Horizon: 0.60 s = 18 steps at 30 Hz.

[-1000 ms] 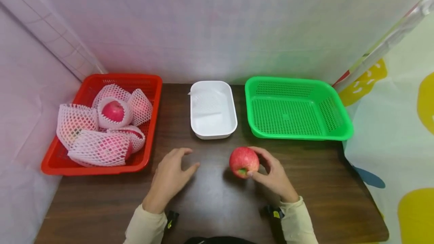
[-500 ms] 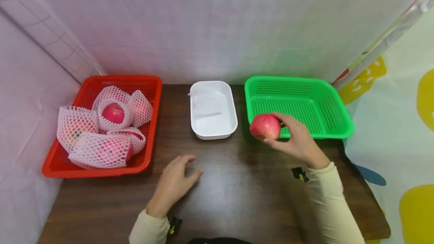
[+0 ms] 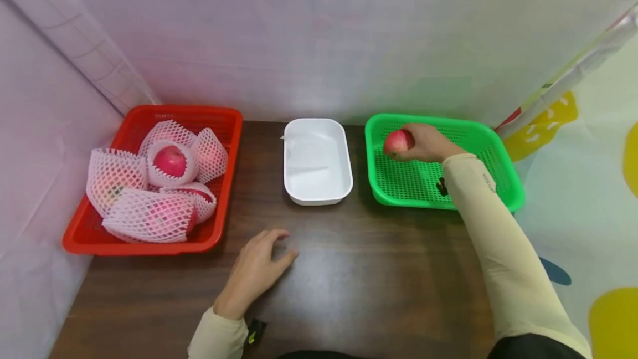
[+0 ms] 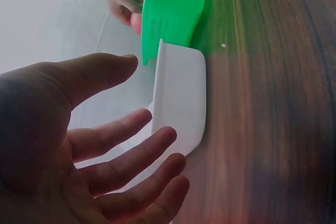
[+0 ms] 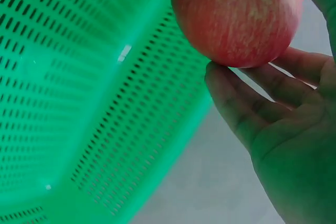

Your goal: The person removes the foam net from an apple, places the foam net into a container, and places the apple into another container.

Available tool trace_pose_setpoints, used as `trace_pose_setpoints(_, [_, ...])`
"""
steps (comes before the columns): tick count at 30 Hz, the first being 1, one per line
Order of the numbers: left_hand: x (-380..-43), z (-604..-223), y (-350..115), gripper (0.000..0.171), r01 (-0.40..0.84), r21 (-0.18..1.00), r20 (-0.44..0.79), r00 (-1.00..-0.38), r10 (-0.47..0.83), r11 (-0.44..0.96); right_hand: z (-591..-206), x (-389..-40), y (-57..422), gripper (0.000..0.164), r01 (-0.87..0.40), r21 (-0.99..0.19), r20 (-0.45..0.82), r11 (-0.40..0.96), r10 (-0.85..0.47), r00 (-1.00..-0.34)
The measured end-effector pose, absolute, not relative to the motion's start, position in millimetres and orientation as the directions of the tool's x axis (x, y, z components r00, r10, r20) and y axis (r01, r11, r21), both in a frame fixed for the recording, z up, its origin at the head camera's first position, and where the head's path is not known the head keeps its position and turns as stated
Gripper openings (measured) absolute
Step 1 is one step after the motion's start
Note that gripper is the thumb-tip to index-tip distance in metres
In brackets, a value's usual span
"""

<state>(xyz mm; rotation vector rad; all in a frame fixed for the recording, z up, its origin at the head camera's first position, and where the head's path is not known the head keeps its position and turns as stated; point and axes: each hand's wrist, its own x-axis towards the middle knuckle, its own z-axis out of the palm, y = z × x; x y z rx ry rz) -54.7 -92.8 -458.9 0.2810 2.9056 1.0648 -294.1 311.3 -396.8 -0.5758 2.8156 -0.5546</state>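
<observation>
A bare red apple (image 3: 397, 143) is held in my right hand (image 3: 427, 143), over the left part of the green basket (image 3: 443, 204). In the right wrist view the apple (image 5: 236, 19) rests against the fingertips, and the basket's slotted wall (image 5: 142, 108) lies beyond it. My left hand (image 3: 256, 270) is over the front of the table, holding nothing, its thumb and fingers spread apart. The left wrist view shows that hand (image 4: 105, 145) with loosely bent fingers, in front of the white tray (image 4: 181, 98).
On the left stands a red basket (image 3: 221, 198) with several apples in white foam nets (image 3: 149, 218). Between the two baskets a white tray (image 3: 319, 187) contains a piece of pale foam netting (image 3: 306, 151). The dark wooden table (image 3: 349, 281) backs onto a pale sheet.
My right hand has carried the apple from the table's middle, rightward and away from me, to over the green basket. The left hand has stayed nearly still.
</observation>
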Motion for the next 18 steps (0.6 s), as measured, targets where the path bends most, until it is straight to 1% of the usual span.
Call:
trace_pose_setpoints(4, [-53, -459, -94, 0.038, 0.135, 0.653, -0.001, -0.984, 0.179, 0.745, -414, -314, 306, 0.053, -0.332, -0.413, -0.177, 0.848, -0.432, -0.884])
trace_pose_setpoints(12, [-53, -461, -94, 0.035, 0.126, 0.681, -0.019, -0.982, 0.19, 0.721, -428, -324, 298, 0.049, -0.326, -0.395, -0.223, 0.859, -0.434, -0.873])
trace_pose_setpoints(15, [-54, -463, -95, 0.036, 0.13, 0.688, -0.007, -0.983, 0.185, 0.714, -431, -326, 299, 0.05, -0.334, -0.395, -0.218, 0.856, -0.44, -0.871])
trace_pose_setpoints(18, [-54, -464, -97, 0.036, 0.133, 0.687, 0.008, -0.984, 0.175, 0.714, -431, -328, 298, 0.055, -0.361, -0.397, -0.189, 0.844, -0.46, -0.868])
